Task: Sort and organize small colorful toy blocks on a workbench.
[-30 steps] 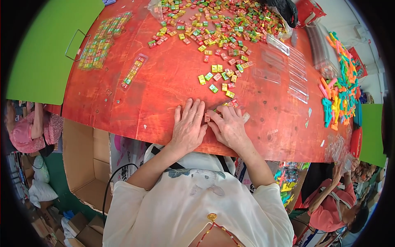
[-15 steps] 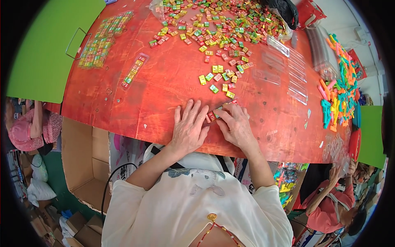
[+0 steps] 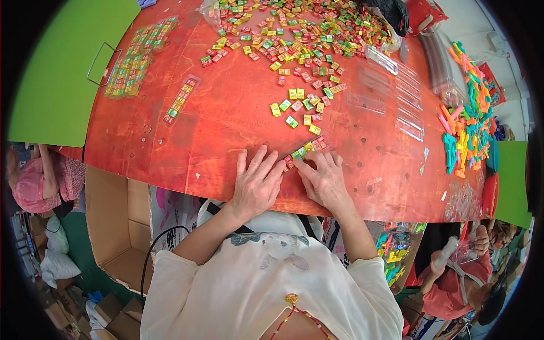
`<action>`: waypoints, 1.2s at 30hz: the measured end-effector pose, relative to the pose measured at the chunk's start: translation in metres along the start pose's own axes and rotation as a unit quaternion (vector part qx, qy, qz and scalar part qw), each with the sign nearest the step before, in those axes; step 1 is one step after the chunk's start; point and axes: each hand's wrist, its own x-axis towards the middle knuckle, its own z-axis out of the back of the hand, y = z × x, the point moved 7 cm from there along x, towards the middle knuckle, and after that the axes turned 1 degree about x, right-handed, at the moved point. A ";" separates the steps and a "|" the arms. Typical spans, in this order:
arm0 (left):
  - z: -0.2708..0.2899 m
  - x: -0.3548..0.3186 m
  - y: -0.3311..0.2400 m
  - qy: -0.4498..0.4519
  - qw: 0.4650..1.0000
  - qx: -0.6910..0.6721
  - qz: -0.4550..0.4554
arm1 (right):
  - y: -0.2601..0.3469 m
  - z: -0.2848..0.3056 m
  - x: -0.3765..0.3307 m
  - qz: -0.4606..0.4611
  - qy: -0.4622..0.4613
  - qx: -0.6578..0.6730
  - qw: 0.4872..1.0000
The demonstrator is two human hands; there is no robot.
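Note:
A narrow clear plastic tray (image 3: pixel 309 148) holding a row of small red, green and yellow packs lies slantwise on the table in front of me. My left hand (image 3: pixel 256 180) rests to its left, fingers stretched out and apart, with the fingertips nearest the tray touching its lower left end. Along the tray's near edge, my right hand (image 3: pixel 324 178) has its fingers bent and its thumb at the lower left packs; the fingers grip the tray's side. Several loose small packs (image 3: pixel 292 122) lie just beyond the tray.
A large heap of packs (image 3: pixel 306 34) covers the far table. Filled trays (image 3: pixel 133 62) lie far left, with a single filled tray (image 3: pixel 181 101) nearer. Empty clear trays (image 3: pixel 409 110) and colourful plastic pieces (image 3: pixel 467 133) are on the right. Other people work at both sides.
My right hand has drawn back slightly from the tray, uncovering the coloured packs in it. My left hand has shifted a little nearer to me. The co-worker's hands at right have moved.

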 end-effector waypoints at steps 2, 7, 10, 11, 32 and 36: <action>0.000 0.001 -0.001 -0.001 1.000 0.003 -0.008 | 0.000 0.000 0.000 -0.005 -0.008 0.003 1.000; 0.007 -0.003 0.001 0.005 1.000 -0.004 -0.002 | -0.001 -0.001 -0.002 -0.001 -0.008 0.011 1.000; 0.008 -0.004 0.002 0.008 1.000 0.004 -0.020 | -0.001 -0.001 -0.002 -0.001 -0.010 0.011 1.000; 0.008 -0.005 0.002 0.008 1.000 0.005 -0.020 | 0.000 -0.001 -0.002 0.000 -0.012 0.011 1.000; 0.003 0.020 -0.015 -0.019 0.996 0.073 -0.054 | 0.002 -0.003 -0.002 -0.003 -0.028 0.027 0.999; -0.008 0.019 -0.012 -0.028 0.996 0.058 -0.063 | -0.001 -0.002 -0.004 -0.013 -0.021 0.049 0.998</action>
